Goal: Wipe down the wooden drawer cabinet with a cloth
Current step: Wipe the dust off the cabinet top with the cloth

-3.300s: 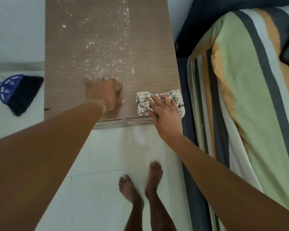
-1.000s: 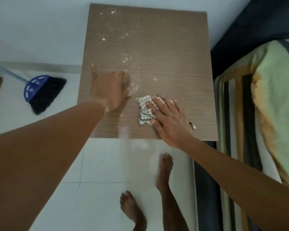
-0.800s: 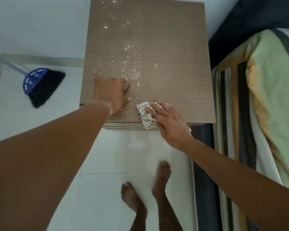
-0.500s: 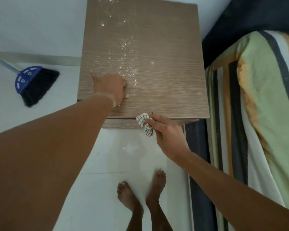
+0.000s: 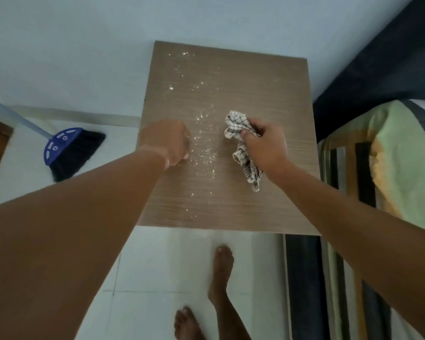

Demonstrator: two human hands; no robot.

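The wooden drawer cabinet [image 5: 268, 99] stands against the wall, seen from above, its brown top sprinkled with white powder [image 5: 204, 143] down the left-middle. My right hand [image 5: 263, 146] is closed on a white cloth with dark checks [image 5: 243, 155], bunched and lifted over the top right of centre, one end dangling toward the front. My left hand [image 5: 166, 141] rests on the top near its left edge with the fingers curled under; nothing shows in it.
A blue-headed broom with black bristles [image 5: 69, 150] leans on the white tiled floor left of the cabinet. A bed with a striped green, orange and grey cover [image 5: 390, 168] sits right beside the cabinet. My bare feet [image 5: 221, 271] stand in front.
My right hand drew the cloth to the cabinet's front edge, then lifted it bunched and carried it back over the middle of the top. The left hand stayed put. The camera tilted up.
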